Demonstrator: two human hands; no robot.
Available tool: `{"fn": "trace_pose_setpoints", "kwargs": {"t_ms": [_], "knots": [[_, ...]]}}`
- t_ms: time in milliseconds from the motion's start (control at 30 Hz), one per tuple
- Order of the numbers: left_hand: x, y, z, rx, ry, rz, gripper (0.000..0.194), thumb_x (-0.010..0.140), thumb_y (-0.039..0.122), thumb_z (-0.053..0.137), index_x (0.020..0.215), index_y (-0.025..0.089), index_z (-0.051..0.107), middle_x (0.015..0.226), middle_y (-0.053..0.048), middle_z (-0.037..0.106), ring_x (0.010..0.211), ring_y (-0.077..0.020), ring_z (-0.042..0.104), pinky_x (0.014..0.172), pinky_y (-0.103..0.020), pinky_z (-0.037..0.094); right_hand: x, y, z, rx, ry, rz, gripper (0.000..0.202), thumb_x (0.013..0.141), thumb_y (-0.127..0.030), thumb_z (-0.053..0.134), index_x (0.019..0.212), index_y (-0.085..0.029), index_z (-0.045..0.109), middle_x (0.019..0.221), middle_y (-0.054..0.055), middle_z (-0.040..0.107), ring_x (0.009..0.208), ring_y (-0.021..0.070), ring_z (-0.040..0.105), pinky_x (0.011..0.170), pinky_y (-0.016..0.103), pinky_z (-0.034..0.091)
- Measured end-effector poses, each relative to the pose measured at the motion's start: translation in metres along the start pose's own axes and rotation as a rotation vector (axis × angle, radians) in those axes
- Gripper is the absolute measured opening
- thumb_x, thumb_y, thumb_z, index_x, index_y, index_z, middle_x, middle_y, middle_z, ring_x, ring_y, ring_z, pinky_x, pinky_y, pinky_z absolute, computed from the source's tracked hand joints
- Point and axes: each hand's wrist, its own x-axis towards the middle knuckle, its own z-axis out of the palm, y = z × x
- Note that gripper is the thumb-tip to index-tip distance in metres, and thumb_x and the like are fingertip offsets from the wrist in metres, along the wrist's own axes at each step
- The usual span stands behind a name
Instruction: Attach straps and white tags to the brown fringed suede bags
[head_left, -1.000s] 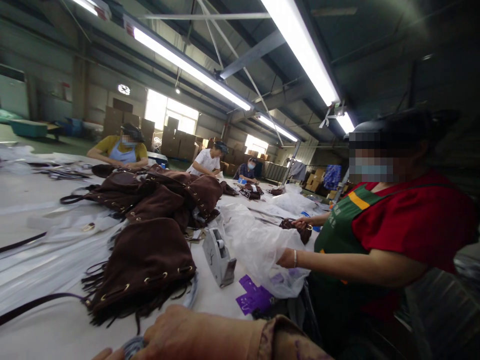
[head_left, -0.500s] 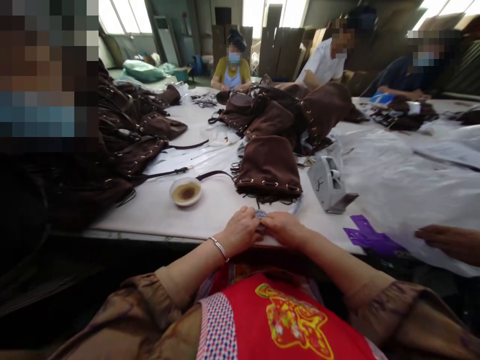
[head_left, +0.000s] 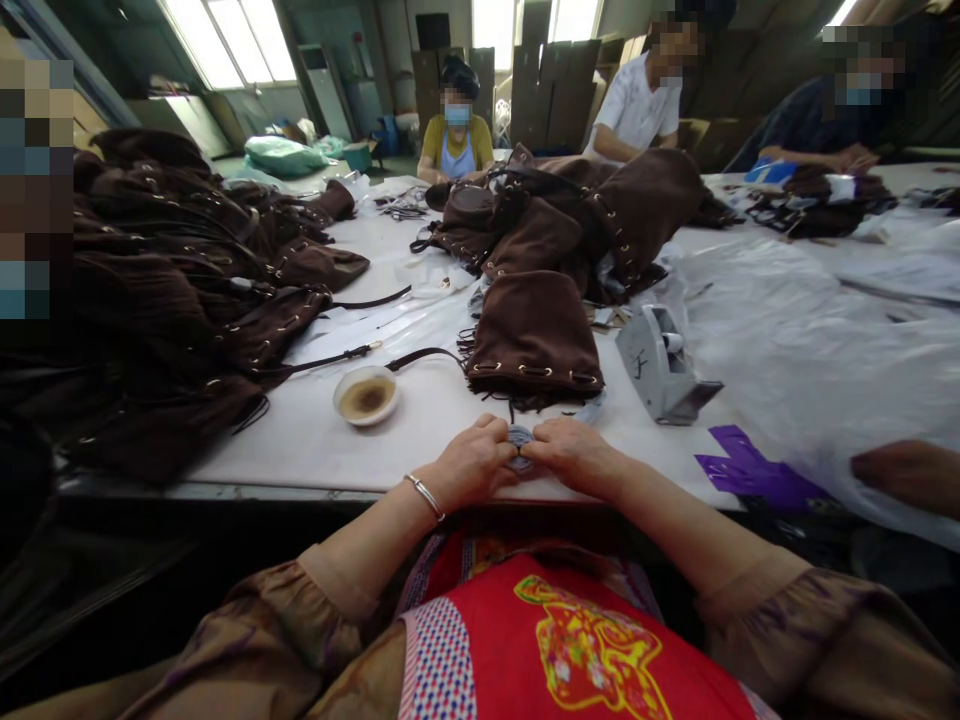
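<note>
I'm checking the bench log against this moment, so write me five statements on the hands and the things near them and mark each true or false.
1. Both hands, left hand and right hand, pinch one small grey item at the table edge. True.
2. The small bowl holds clear water. False: its contents are brownish.
3. A brown fringed bag lies just beyond the hands. True.
4. The grey tape dispenser stands left of the bowl. False: it stands to the right of the bag.
5. The left wrist is bare. False: it wears a bangle.
</note>
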Motion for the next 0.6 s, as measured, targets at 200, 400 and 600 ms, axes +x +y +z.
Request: {"fn": "trace_pose_setpoints", "kwargs": {"t_ms": [200,400,600], "knots": [[-0.002,0.025,0.025,-0.034,0.196,-0.252,0.017,0.090,0.028,0.057,0.080,0.016,0.064,0.089,-0.010,0.052,0.090,-0.0238,0.046,0.081,-0.038,0.043,-0.016,-0.021,0.019,0.051,0.282,0.107,0.018,0.093,-0.022,0.052,0.102,-0.020,0.068,0.084,0.006,0.064,0.077,0.0187,0.053,0.071,0.032,0.038],[0.001,0.010,0.014,-0.242,0.304,-0.354,0.015,0.085,0.025,0.061,0.074,0.016,0.064,0.082,-0.006,0.051,0.086,-0.0212,0.049,0.081,-0.036,0.044,-0.077,-0.032,0.034,0.178,0.641,0.509,0.028,0.092,-0.014,0.049,0.114,-0.015,0.065,0.108,0.014,0.064,0.103,0.0240,0.057,0.091,0.039,0.046],[0.022,0.014,-0.015,-0.709,0.261,-0.606,0.021,0.077,0.038,0.068,0.073,0.017,0.066,0.080,-0.002,0.056,0.076,-0.0157,0.053,0.072,-0.029,0.046,-0.089,0.015,0.026,0.140,0.315,0.544,0.028,0.091,-0.019,0.054,0.115,-0.019,0.067,0.117,0.013,0.063,0.105,0.0254,0.055,0.090,0.039,0.044]]}}
